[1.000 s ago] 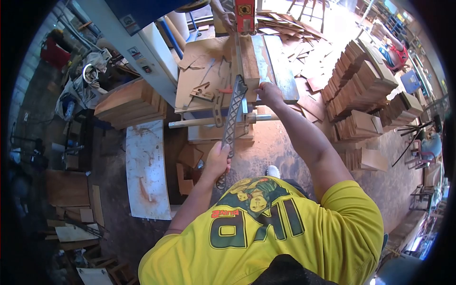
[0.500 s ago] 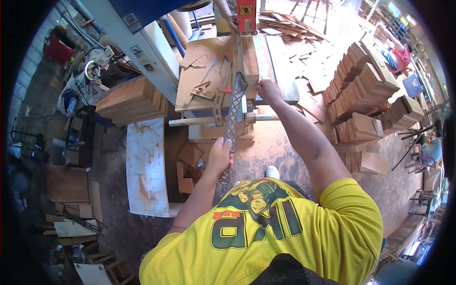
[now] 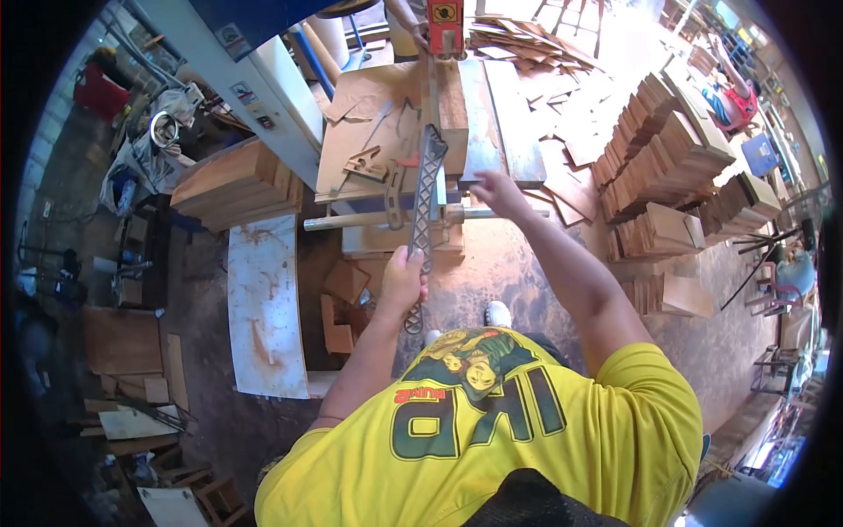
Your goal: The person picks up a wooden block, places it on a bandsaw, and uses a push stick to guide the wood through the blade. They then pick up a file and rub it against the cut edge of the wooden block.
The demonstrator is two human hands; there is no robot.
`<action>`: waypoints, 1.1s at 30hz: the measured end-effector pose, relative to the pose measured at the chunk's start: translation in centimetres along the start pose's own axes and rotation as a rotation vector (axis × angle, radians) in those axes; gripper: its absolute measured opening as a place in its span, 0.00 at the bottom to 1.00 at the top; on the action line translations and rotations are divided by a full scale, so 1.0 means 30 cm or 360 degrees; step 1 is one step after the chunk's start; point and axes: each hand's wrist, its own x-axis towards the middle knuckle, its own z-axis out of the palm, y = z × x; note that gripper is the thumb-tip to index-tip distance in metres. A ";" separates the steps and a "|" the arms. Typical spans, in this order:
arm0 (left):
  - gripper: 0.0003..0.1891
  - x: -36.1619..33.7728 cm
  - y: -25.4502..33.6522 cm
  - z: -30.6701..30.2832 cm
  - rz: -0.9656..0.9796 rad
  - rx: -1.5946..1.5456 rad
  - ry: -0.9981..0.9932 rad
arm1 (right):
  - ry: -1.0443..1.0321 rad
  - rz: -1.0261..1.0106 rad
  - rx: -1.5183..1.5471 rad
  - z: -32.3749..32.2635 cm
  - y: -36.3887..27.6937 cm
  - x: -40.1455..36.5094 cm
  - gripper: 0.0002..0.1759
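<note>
My left hand (image 3: pixel 404 279) is wrapped around the lower part of a long grey lattice push stick (image 3: pixel 422 198). The stick's hooked far end is at the near end of a thick wooden block (image 3: pixel 452 114) and the thin strip beside it on the saw table (image 3: pixel 364 88). My right hand (image 3: pixel 500 195) is in the air just off the table's near edge, right of the stick, holding nothing, its fingers loosely bent and apart. Above the block's far end is the red blade guard (image 3: pixel 446 26). Another person's hand (image 3: pixel 421 35) is at the far end of the strip.
Small wooden jig pieces (image 3: pixel 364 165) lie on the table's left side. A metal rail (image 3: pixel 342 222) crosses the front. Stacked boards (image 3: pixel 237 184) stand left, above a white panel (image 3: pixel 266 307). More board stacks (image 3: pixel 659 158) stand right, and thin offcuts (image 3: pixel 536 44) lie behind.
My right hand has come away from the block's near end, back towards me, and its fingers have loosened. My left hand keeps its grip on the push stick.
</note>
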 end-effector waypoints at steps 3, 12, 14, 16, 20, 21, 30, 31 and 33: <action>0.10 0.003 0.001 0.010 0.0014 -0.0021 -0.0006 | -0.0215 0.0174 -0.0006 0.026 0.157 -0.180 0.21; 0.10 0.022 0.000 0.027 0.0059 -0.0040 -0.0021 | -0.0679 0.0906 -0.0523 0.007 0.752 -0.883 0.28; 0.10 0.022 -0.001 0.029 0.0060 -0.0040 -0.0015 | -0.0755 0.1210 -0.0420 -0.011 0.788 -0.979 0.30; 0.09 0.035 0.005 0.026 0.0036 -0.0052 -0.0016 | -0.1044 0.1346 -0.0736 -0.042 0.773 -1.032 0.31; 0.09 0.048 -0.001 0.024 -0.0007 -0.0039 -0.0005 | -0.0566 0.1428 -0.0515 -0.040 0.774 -1.095 0.31; 0.10 0.050 0.002 0.023 0.0030 -0.0020 -0.0014 | -0.0470 0.1336 -0.0476 -0.043 0.765 -1.083 0.31; 0.10 0.063 0.022 0.031 0.0075 -0.0014 0.0040 | -0.0590 0.1076 -0.0364 -0.110 0.676 -0.911 0.32; 0.10 0.065 0.017 0.025 0.0056 -0.0036 0.0024 | -0.0612 0.1061 -0.0431 -0.129 0.658 -0.904 0.32; 0.10 0.086 0.027 0.026 0.0064 -0.0051 0.0002 | -0.0608 0.1032 -0.0500 -0.150 0.663 -0.870 0.32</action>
